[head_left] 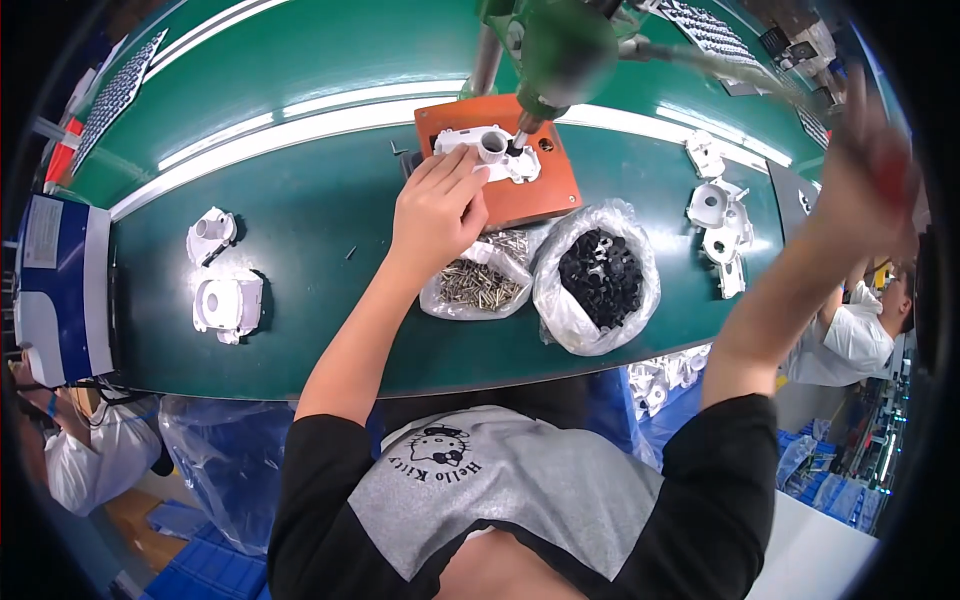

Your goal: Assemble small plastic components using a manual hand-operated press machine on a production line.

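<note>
My left hand [440,208] presses on a white plastic housing [463,138] with a round collar, its fingers bent over the near left side. The housing lies on an orange fixture block [553,185]. Above it stands a green press head [565,60], its thin spindle tip reaching down to a small black piece [515,150] on the housing. My right hand [875,170] is raised far to the right, smeared by motion, near the outer end of the blurred press lever [725,68]. Something red shows at that hand; its fingers cannot be made out.
Nearest the block are a bag of metal pins or screws [478,285] and a bag of black parts [600,280]. More white housings [228,305] stand at the left, others [722,235] at the right. A blue-and-white box [65,285] borders the green table [330,215]. Other people sit at both sides.
</note>
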A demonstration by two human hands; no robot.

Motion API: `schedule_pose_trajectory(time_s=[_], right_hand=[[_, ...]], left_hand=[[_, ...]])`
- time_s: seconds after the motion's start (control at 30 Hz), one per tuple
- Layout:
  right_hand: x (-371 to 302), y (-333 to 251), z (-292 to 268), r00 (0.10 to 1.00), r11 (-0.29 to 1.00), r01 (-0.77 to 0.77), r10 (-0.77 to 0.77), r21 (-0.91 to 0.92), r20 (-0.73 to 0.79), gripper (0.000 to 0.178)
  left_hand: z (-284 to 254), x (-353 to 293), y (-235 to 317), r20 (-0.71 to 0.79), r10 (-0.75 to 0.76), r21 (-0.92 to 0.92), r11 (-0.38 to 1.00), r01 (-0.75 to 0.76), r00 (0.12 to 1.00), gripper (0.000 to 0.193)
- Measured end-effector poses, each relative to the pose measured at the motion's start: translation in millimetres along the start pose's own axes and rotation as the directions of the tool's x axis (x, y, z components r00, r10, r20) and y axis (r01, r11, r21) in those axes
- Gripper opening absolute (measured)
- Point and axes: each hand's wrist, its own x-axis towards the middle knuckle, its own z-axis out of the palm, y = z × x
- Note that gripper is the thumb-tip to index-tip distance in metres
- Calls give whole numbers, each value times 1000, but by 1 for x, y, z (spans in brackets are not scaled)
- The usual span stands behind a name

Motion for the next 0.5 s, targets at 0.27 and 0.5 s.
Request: schedule_pose_trajectory(time_s=[0.27,0.5], right_hand=[[-157,6,61,981,739,13,119,-673,151,32],[29,83,67,896,873,-382,268,-303,-355,47]], left_hand=[[-3,4,6,35,-102,-88,991,105,994,26],[10,20,-40,331,-187,120,980,156,925,46]])
